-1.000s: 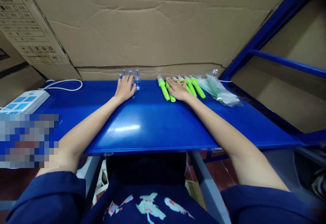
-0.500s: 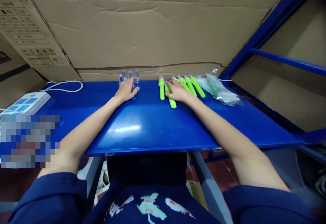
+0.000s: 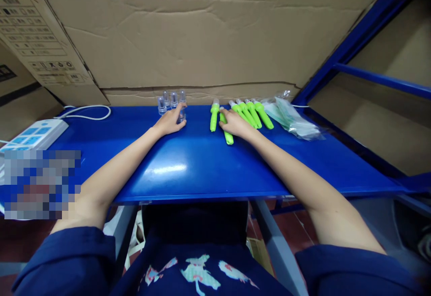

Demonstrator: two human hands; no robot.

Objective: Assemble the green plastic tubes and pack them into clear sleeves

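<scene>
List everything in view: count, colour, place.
Caps: five visible, clear, table's back left.
Sticks: six, green, table's back right.
Bag: one, clear, right of sticks.
Power strip: one, white and blue, far left.
Cables: at least two, white, both ends.
Table: one, blue, centre.
Cardboard: count unclear, brown, behind table.
Frame: one, blue, right.
Bars: at least two, grey, below table.
Floor: one, red, below.
Left hand: one, bare, at front cap.
Right hand: one, bare, on second stick from left.
Sleeves: two, navy, bottom.

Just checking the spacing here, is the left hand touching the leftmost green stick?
Apart. The head view shows blue tabletop between the left hand and the leftmost green stick.
</scene>
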